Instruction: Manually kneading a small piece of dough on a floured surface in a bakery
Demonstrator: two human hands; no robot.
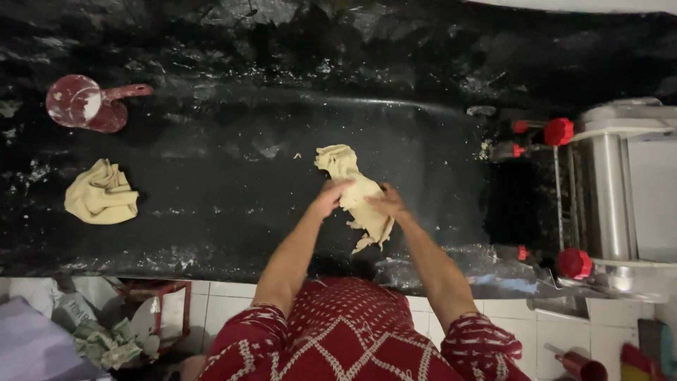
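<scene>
On the dark floured counter (211, 204), the left hand (330, 197) and right hand (384, 204) gripped a strip of dough (356, 190), apparently mid-folding, which called for pressing it flat.

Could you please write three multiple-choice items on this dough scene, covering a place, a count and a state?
1. Where is the red cup? A far left of the counter; B beside the roller machine; C on the floor.
2. How many dough pieces lie on the black counter? A one; B two; C four.
3. What are the hands doing? A resting apart; B gripping the cup; C both touching one dough sheet.

Answers: A, it stands far left; B, the sheet and a lump; C, the left hand and right hand meet it.
</scene>
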